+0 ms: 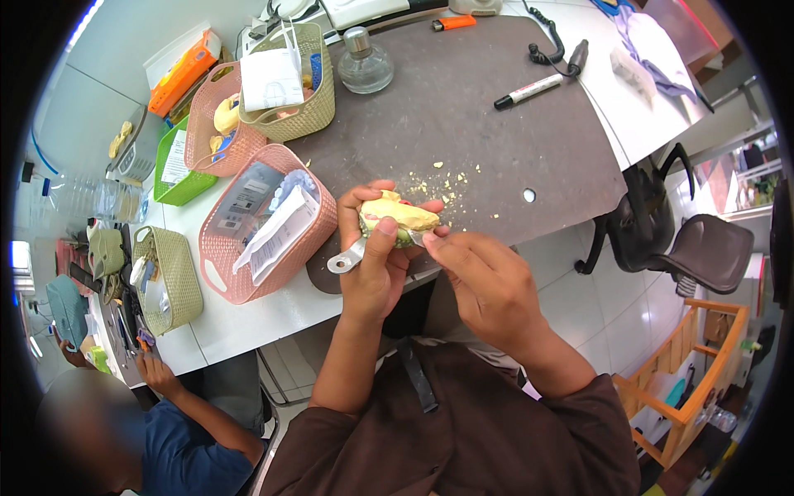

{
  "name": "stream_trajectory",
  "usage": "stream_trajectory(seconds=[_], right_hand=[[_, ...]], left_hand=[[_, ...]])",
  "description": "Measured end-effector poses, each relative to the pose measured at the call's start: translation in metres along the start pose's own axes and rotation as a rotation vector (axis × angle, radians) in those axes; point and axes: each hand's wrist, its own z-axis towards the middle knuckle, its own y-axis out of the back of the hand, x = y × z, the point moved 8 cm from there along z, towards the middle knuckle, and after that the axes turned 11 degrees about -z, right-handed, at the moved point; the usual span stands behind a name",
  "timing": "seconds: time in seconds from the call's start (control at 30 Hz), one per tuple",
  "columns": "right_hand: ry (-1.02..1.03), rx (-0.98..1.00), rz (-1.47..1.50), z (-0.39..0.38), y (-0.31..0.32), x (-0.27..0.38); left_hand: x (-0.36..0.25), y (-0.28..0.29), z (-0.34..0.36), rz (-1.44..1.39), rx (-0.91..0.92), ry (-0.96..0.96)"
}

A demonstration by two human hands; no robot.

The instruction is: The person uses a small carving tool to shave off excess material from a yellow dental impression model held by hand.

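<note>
My left hand [374, 277] is closed around a dental impression tray with a yellow plaster cast [404, 215] in it, my thumb lying along its near side. The tray's metal handle [346, 257], with a hole in its end, sticks out to the left below my fingers. Some green impression material shows under the yellow plaster. My right hand [492, 281] pinches at the right end of the cast, where a small pale bit shows at the fingertips; what it is I cannot make out. Yellow plaster crumbs [447, 186] lie scattered on the dark work mat [488, 99] just beyond.
To the left stand a pink basket [217, 256] with papers, more baskets and a green tray [178, 194]. A glass bottle [365, 70], a marker [529, 91] and an orange lighter [454, 23] lie farther back. Another person [198, 430] sits at left; a chair [707, 252] stands right.
</note>
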Motion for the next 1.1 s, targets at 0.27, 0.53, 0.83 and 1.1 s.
stream_trajectory(seconds=[0.27,0.53,0.83,1.1], right_hand=[[-0.071,0.088,0.325,0.003,-0.02,-0.028],[-0.009,-0.043,0.038,0.006,-0.021,-0.007],[-0.219,-0.03,0.355,-0.002,-0.031,-0.014],[-0.376,0.066,0.57,-0.006,-0.038,-0.021]], left_hand=[[-0.002,0.002,0.0,0.14,-0.006,-0.06],[-0.005,0.007,0.001,0.142,-0.064,-0.081],[-0.006,0.004,0.002,0.136,-0.059,-0.061],[-0.005,0.006,0.001,0.125,-0.008,-0.028]])
